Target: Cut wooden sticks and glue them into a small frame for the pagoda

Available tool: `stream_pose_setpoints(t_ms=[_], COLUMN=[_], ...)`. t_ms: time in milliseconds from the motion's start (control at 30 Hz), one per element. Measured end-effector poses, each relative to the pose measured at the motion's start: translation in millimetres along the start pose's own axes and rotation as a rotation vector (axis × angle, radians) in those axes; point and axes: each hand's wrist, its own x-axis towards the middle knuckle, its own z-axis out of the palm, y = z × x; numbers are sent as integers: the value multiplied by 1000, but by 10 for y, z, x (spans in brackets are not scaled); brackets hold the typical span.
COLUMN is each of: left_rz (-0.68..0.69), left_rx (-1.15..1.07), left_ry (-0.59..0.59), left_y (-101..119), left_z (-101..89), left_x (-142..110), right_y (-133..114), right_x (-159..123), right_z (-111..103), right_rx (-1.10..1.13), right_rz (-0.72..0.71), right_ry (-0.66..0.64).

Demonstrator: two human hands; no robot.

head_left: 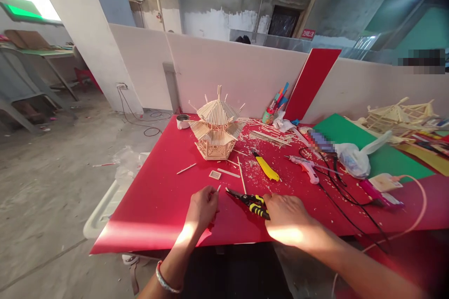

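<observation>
My left hand [202, 209] is closed in a pinch on a short wooden stick [219, 188], whose pale tip pokes out past the fingers. Black-and-yellow cutting pliers [249, 202] are gripped in my right hand [287, 217], the jaws pointing left toward the stick but apart from it. A small pale piece lies by the jaw tips. Beyond my hands are a small rectangular wooden frame [215, 175], a flat strip [228, 173] and a longer thin stick [242, 175]. Farther back stands a tiered pavilion model [218, 126] built of thin sticks.
On the red tabletop [157, 196] lie a yellow utility knife [266, 167] and a glue gun [304, 167] with trailing cables. Loose sticks and shavings spread behind them. A white roll [183, 122], a pen holder [268, 116], a plastic bag [354, 159] and a green board [382, 159] stand farther out.
</observation>
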Motion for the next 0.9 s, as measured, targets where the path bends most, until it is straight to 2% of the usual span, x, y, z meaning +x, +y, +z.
stream_pose_setpoints(t_ms=[167, 300, 400, 533, 667, 767, 900], left_rz=[34, 44, 64, 78, 81, 40, 71], left_rx=[5, -23, -73, -224, -365, -330, -320], left_ry=[25, 37, 45, 66, 63, 86, 188], left_y=[-36, -71, -101, -151, -173, -169, -197], left_z=[7, 17, 18, 28, 22, -31, -95], left_x=[11, 20, 23, 46, 62, 33, -17], right_y=[-182, -423, -459, -251, -43, -14, -87], right_x=[66, 118, 126, 104, 65, 20, -16], right_z=[-410, -489, -508, -451, -220, -114, -159], right_rx=[-223, -350, -371, -244, -24, 40, -19], right_rz=[-74, -84, -93, -133, -11, -5, -106], right_ry=[-58, -56, -50, -24, -16, -45, -35])
